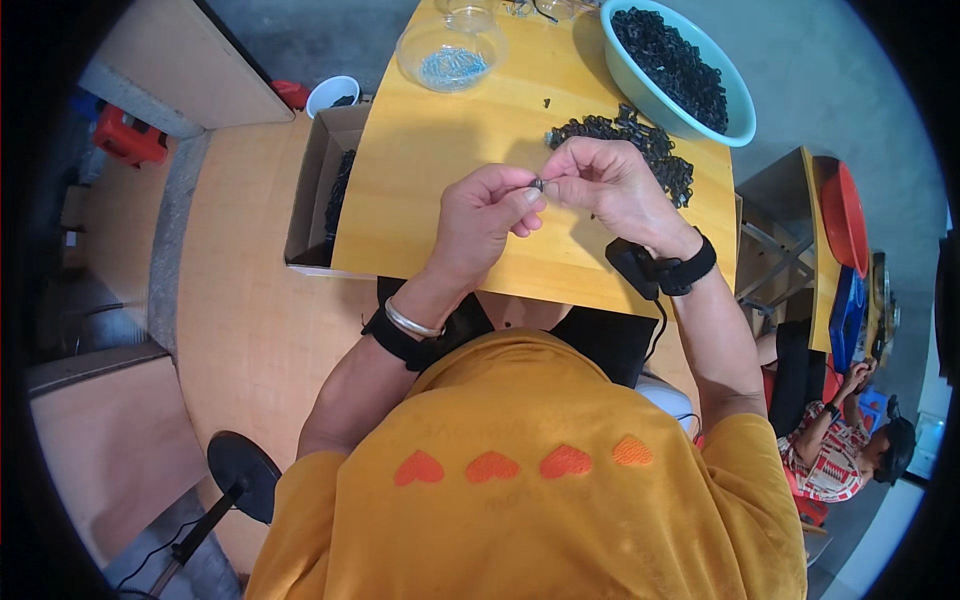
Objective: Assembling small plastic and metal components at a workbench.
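Above the yellow table, my two hands meet fingertip to fingertip. A small dark piece [538, 185] sits between them, mostly covered by the fingers, so its exact kind does not show. My left hand [480, 215] pinches it between thumb and forefinger, the other fingers curled. From the other side my right hand [612, 188] is closed on the same piece with thumb and forefinger. Just beyond the right hand lies a loose pile of small black parts [660, 150]. A clear round bowl [452, 58] with small bluish-silver pieces stands at the far left of the table.
A pale turquoise basin [740, 110] full of black parts stands at the table's [400, 200] far right. An open cardboard box [305, 215] with black parts is by its left edge. At right, another person [835, 450] sits near a table with a red basin [845, 215] and blue tray [848, 310].
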A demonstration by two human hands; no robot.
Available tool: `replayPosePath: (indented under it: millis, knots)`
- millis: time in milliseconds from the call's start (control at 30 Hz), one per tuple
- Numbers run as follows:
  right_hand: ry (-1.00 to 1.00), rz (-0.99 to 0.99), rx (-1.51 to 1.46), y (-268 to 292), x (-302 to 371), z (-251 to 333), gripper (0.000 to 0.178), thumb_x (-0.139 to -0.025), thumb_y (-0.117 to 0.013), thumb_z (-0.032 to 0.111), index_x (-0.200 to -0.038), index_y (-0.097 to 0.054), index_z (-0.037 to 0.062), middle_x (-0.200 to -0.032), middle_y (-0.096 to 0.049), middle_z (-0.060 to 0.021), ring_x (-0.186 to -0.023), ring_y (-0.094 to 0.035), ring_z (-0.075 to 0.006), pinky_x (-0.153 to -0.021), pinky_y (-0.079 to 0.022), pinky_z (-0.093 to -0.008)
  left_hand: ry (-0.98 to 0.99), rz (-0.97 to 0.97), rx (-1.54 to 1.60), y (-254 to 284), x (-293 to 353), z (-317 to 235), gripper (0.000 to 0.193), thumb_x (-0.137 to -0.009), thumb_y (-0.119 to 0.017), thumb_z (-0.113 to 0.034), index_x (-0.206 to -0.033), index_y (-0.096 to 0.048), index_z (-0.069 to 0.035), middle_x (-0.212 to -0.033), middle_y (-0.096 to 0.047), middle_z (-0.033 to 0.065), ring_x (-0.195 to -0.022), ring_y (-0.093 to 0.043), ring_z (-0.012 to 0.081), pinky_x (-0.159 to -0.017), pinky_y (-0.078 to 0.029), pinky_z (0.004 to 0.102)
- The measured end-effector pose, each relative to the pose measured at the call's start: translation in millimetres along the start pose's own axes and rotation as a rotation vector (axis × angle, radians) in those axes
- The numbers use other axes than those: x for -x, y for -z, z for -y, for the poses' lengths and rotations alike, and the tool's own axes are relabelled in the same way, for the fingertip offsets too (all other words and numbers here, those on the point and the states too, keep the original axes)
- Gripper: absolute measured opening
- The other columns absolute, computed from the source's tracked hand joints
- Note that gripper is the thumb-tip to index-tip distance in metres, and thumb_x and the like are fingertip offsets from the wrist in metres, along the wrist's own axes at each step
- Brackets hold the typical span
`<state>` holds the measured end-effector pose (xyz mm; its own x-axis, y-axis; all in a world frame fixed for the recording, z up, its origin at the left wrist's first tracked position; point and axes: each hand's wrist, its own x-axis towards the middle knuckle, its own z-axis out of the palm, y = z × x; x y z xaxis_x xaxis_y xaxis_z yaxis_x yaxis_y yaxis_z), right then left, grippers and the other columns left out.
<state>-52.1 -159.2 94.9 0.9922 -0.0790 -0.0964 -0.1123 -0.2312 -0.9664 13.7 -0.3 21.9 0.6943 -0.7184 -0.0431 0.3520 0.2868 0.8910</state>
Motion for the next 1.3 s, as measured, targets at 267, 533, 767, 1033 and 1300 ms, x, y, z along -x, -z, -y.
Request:
replayPosePath:
  millis: [267,533,767,1033,1300]
  knots:
    - [-0.018,0.028,0.124,-0.2,8.6,1.8,0.003,-0.081,-0.061,-0.001,-0.083,-0.064,-0.0023,-0.072,-0.061,-0.0022,-0.068,-0.055,-0.0079,-0.065,-0.045,-0.0224,-0.054,0.032,-0.114,-1.4,9.0,6.0,0.015,-0.085,-0.063,-0.008,-0.099,-0.061,-0.001,-0.08,-0.065,0.004,-0.066,-0.058,0.0087,-0.06,-0.047,0.0211]
    - [-0.086,0.031,0.108,0.5,5.7,-2.5,0.002,-0.08,-0.062,-0.002,-0.081,-0.064,-0.0022,-0.071,-0.061,-0.0023,-0.067,-0.055,-0.0081,-0.063,-0.045,-0.0229,-0.042,0.042,-0.051,2.2,6.7,6.3,0.015,-0.085,-0.063,-0.009,-0.099,-0.062,-0.002,-0.08,-0.064,0.0035,-0.066,-0.058,0.0081,-0.06,-0.047,0.0206]
    - [-0.13,0.035,-0.033,-1.5,2.9,-17.1,0.005,-0.08,-0.065,0.003,-0.081,-0.064,-0.0015,-0.071,-0.061,-0.0023,-0.064,-0.054,-0.0088,-0.059,-0.044,-0.0222,0.006,0.053,-0.132,6.2,7.9,5.6,0.013,-0.086,-0.059,-0.005,-0.099,-0.06,0.0,-0.082,-0.064,0.004,-0.068,-0.059,0.0089,-0.061,-0.047,0.0212]
    - [-0.255,0.024,-0.428,-8.3,23.9,-39.5,0.009,-0.081,-0.068,0.01,-0.082,-0.063,0.0031,-0.073,-0.062,-0.0025,-0.063,-0.053,-0.0083,-0.059,-0.043,-0.0203,0.016,0.176,-0.117,6.5,16.2,10.8,0.013,-0.087,-0.058,-0.005,-0.099,-0.06,0.0,-0.081,-0.064,0.0042,-0.069,-0.058,0.0088,-0.062,-0.047,0.0215]
    - [-0.156,-0.146,-0.504,-27.8,44.7,-52.9,0.009,-0.085,-0.065,0.011,-0.083,-0.06,0.0047,-0.077,-0.064,-0.0047,-0.07,-0.058,-0.0093,-0.061,-0.044,-0.0215,0.073,0.172,-0.114,-1.0,19.9,15.9,0.012,-0.088,-0.056,-0.004,-0.1,-0.058,-0.001,-0.077,-0.062,0.0041,-0.063,-0.056,0.0074,-0.057,-0.047,0.0209]
